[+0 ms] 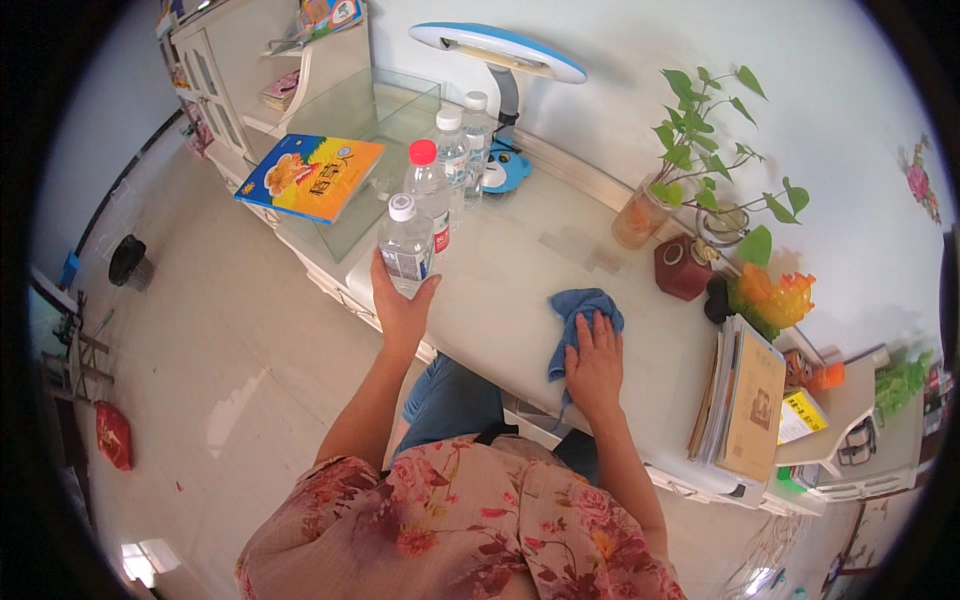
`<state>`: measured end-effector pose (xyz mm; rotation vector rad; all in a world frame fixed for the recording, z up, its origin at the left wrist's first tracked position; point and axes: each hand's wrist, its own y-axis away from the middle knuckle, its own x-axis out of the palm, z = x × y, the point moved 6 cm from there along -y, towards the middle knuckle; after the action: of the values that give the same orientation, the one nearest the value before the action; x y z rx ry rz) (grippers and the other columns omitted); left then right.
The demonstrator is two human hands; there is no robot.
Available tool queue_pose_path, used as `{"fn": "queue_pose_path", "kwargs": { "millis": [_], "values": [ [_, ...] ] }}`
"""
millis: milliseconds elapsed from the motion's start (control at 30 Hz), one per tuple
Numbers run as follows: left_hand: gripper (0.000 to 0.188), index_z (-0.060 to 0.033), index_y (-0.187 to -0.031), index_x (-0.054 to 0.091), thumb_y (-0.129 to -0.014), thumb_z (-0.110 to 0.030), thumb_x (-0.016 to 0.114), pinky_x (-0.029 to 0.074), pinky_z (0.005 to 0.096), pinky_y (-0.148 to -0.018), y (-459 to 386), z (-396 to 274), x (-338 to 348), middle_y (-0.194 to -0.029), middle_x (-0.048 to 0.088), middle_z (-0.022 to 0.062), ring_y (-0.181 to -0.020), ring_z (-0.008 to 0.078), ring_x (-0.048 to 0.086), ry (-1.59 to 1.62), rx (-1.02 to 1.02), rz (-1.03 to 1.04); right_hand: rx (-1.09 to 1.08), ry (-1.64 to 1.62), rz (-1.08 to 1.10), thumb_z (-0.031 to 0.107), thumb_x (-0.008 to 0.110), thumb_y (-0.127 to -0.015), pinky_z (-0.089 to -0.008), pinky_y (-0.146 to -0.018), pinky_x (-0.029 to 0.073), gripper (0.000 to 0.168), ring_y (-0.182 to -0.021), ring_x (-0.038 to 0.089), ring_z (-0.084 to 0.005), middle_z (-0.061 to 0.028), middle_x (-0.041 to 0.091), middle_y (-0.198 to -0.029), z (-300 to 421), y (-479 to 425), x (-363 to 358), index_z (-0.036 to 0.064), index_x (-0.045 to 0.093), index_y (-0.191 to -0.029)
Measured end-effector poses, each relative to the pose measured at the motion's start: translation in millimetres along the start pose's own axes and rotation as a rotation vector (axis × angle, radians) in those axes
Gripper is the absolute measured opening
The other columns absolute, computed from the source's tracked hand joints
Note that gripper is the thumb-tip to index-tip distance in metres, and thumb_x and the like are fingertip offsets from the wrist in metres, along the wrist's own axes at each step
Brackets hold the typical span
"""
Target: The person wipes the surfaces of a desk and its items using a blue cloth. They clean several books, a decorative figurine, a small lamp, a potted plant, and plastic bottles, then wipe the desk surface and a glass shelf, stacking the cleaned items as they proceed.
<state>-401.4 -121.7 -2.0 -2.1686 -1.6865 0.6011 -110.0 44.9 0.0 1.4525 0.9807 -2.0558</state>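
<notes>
My left hand is wrapped around the lower part of a clear plastic bottle with a white cap, near the desk's front left edge. Behind it a red-capped plastic bottle and two white-capped bottles, a nearer one and a farther one, stand in a row. Under my right hand a crumpled blue cloth is pressed flat on the pale desk top. The palm hides part of the cloth.
A glass tank with a picture book across it stands left. A desk lamp rises at the back. Along the wall are a potted plant in a glass vase, a dark red hexagonal box and stacked books.
</notes>
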Motion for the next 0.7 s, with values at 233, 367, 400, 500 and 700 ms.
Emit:
{"fn": "queue_pose_path", "kwargs": {
  "millis": [233,367,400,500,700],
  "values": [
    [0.079,0.0045,-0.136,0.043,-0.071,-0.005,0.086,0.046,0.0383,-0.101,6.4,0.4,-0.1,-0.125,0.057,0.0183,-0.115,0.0302,0.059,0.052,0.02,0.032,-0.003,-0.027,-0.04,0.019,0.063,-0.091,-0.0523,-0.116,0.031,0.05,-0.136,0.043,-0.0405,-0.021,0.048,-0.148,8.5,3.3,-4.4,0.007,0.056,-0.139],
    [0.075,0.0038,-0.13,0.047,-0.07,-0.01,0.088,0.048,0.038,-0.094,24.1,-14.9,17.3,-0.115,0.061,0.0174,-0.105,0.028,0.06,0.109,-0.054,0.185,-0.063,-0.073,-0.129,0.009,0.065,-0.085,-0.0496,-0.103,0.041,0.045,-0.117,0.054,-0.0373,-0.0174,0.059,-0.13,13.8,4.7,-16.0,0.006,0.061,-0.129],
    [0.073,0.0036,-0.128,0.048,-0.07,-0.011,0.088,0.048,0.0377,-0.091,31.8,-22.7,23.2,-0.111,0.062,0.0174,-0.104,0.0275,0.061,0.107,-0.022,0.202,-0.098,-0.068,-0.183,0.004,0.065,-0.082,-0.0477,-0.097,0.043,0.045,-0.11,0.056,-0.0354,-0.0155,0.06,-0.124,16.2,5.6,-19.5,0.006,0.063,-0.127],
    [0.072,0.003,-0.128,0.048,-0.069,-0.011,0.089,0.048,0.0376,-0.091,51.2,-41.6,48.8,-0.112,0.062,0.0169,-0.103,0.0281,0.061,0.167,0.018,0.303,-0.071,-0.188,-0.168,0.002,0.063,-0.081,-0.0472,-0.097,0.043,0.045,-0.107,0.056,-0.0365,-0.0164,0.063,-0.117,10.5,7.9,-19.7,0.006,0.064,-0.126],
    [0.078,0.0006,-0.132,0.048,-0.067,-0.011,0.089,0.048,0.04,-0.096,83.7,-65.5,102.2,-0.118,0.062,0.019,-0.112,0.0337,0.062,0.183,-0.002,0.489,0.775,-1.367,-0.139,0.002,0.057,-0.093,-0.0334,-0.092,0.048,0.035,-0.1,0.061,-0.0192,-0.0066,0.068,-0.112,-39.9,14.7,-3.0,0.002,0.063,-0.128]
  ]
}}
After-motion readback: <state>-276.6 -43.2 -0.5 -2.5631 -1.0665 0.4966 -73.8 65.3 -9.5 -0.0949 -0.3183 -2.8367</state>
